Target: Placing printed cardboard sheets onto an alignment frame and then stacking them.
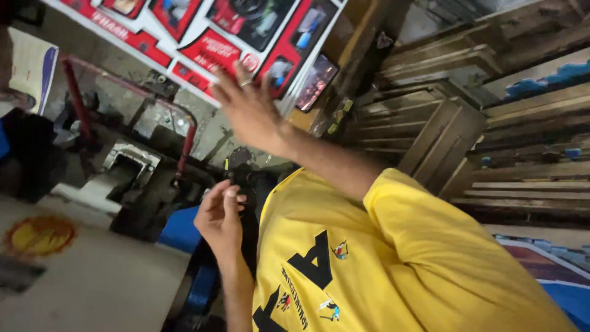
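Observation:
Neither of my hands is in view. The picture is tilted sideways. Another person in a yellow shirt (393, 264) with black letters fills the lower right. One of that person's hands (249, 107) is raised with fingers spread and a ring on one finger, in front of a red and white poster (246, 31). Their other hand (220, 215) is lower, with the fingers curled together and nothing visible in it.
Stacked wooden planks and crates (467, 117) fill the right side. A machine with a red metal frame (80, 104) stands at the left, by a grey floor with a yellow and red mark (40, 235). A blue object (181, 229) lies below the lower hand.

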